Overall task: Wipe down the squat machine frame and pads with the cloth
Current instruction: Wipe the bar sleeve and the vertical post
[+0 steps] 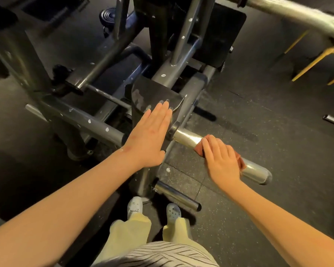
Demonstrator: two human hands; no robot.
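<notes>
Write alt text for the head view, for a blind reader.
A person's right hand holds a reddish cloth on a chrome peg of a grey squat machine, while the flat left hand reaches the edge of its dark glossy plate.

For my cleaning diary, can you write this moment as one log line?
left hand: flat on black pad | right hand: holds red cloth against chrome bar | step: bar wipe
</notes>
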